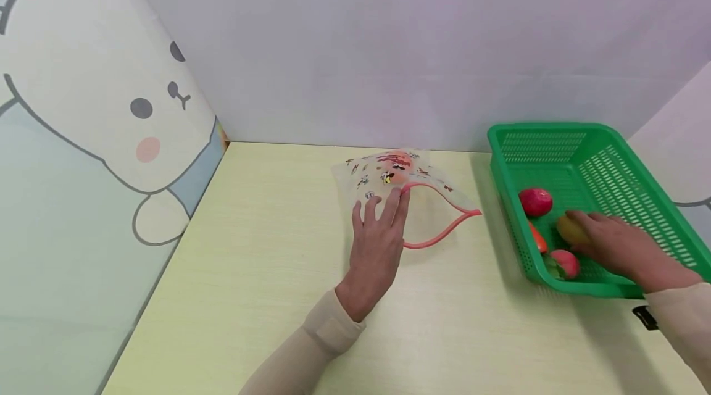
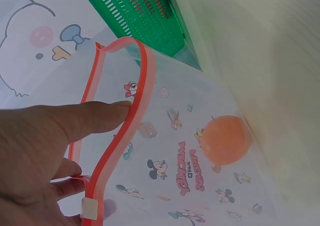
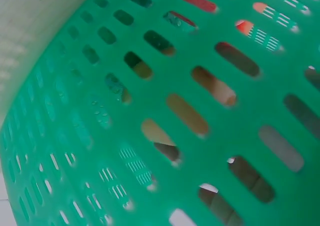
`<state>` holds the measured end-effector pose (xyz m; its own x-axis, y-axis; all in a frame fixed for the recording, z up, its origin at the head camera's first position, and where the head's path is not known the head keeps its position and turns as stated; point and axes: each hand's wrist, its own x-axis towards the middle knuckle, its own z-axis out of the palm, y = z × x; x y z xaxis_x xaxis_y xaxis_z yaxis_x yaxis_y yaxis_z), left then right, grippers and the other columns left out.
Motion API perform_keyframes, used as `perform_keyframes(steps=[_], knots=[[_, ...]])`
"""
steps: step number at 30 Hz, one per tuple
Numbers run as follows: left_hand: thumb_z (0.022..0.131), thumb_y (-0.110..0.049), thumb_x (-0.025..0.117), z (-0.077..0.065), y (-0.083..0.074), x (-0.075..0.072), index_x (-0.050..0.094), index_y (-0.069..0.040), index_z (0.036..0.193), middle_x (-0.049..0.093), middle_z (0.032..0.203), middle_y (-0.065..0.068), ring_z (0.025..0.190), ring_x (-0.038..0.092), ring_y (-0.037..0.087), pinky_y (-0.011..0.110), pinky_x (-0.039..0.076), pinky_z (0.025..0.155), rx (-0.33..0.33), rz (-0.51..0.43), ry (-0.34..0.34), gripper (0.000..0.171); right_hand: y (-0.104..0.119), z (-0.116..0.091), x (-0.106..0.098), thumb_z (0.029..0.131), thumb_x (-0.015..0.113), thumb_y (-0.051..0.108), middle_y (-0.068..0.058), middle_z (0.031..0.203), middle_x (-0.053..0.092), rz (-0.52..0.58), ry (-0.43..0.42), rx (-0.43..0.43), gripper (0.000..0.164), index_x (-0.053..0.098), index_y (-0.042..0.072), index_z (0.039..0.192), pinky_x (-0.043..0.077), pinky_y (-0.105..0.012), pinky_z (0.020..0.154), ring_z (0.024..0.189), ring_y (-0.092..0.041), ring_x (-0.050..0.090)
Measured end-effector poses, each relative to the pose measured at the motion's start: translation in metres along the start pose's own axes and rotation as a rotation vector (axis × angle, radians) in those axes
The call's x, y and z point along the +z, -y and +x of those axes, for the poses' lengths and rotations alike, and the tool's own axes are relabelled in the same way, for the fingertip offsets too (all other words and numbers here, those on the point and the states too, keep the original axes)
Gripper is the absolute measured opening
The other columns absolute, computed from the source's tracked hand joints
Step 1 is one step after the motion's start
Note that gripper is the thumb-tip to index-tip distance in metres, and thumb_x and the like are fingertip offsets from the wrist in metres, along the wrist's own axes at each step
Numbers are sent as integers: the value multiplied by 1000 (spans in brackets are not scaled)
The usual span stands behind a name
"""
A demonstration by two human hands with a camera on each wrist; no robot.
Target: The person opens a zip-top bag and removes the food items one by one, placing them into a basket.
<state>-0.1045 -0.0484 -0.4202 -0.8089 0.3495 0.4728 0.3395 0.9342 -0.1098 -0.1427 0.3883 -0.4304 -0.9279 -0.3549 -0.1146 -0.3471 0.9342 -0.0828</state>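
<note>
My left hand (image 1: 376,245) holds the mouth of a clear zip bag (image 2: 170,136) with a red zip edge and cartoon prints. In the left wrist view the thumb lies against one red strip and the fingers are by the other, the mouth gaping between them. A round orange item (image 2: 226,140) is inside the bag. My right hand (image 1: 619,245) reaches into a green basket (image 1: 502,197), its fingers around a rounded olive-yellow item (image 1: 572,231), partly hidden by the hand. Through the basket's slots, the right wrist view shows only parts of hand and contents.
Near the right hand in the basket lie a dark pink round item (image 1: 536,202), an orange elongated item (image 1: 537,238) and a pinkish-red one with green leaves (image 1: 565,263). The pale table (image 1: 266,228) meets a wall behind and a cartoon-printed sheet (image 1: 83,197) on the left.
</note>
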Motion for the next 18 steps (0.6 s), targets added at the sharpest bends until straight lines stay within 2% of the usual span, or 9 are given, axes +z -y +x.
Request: perform_keyframes(steps=[6, 11, 18], knots=[[79, -20, 93, -1, 0, 1, 49, -12, 159, 48, 153, 4, 129, 51, 31, 57, 47, 109, -2, -7, 1, 92, 1, -1, -1, 92, 79, 22, -42, 121, 61, -2, 38, 38, 60, 50, -10, 135, 53, -71, 77, 102, -63, 59], [78, -21, 93, 0, 0, 0, 48, -11, 158, 48, 153, 4, 129, 51, 31, 57, 47, 109, -2, -20, 5, 93, 3, -1, -4, 94, 77, 22, -42, 119, 62, 2, 53, 53, 57, 52, -11, 133, 53, -71, 78, 103, -64, 59], [77, -21, 94, 0, -1, 0, 49, -12, 158, 48, 152, 4, 128, 51, 31, 57, 47, 109, 2, -12, -13, 93, 15, -5, -16, 92, 76, 17, -45, 120, 59, -3, -1, 49, 59, 50, -15, 134, 53, -72, 81, 105, -66, 58]])
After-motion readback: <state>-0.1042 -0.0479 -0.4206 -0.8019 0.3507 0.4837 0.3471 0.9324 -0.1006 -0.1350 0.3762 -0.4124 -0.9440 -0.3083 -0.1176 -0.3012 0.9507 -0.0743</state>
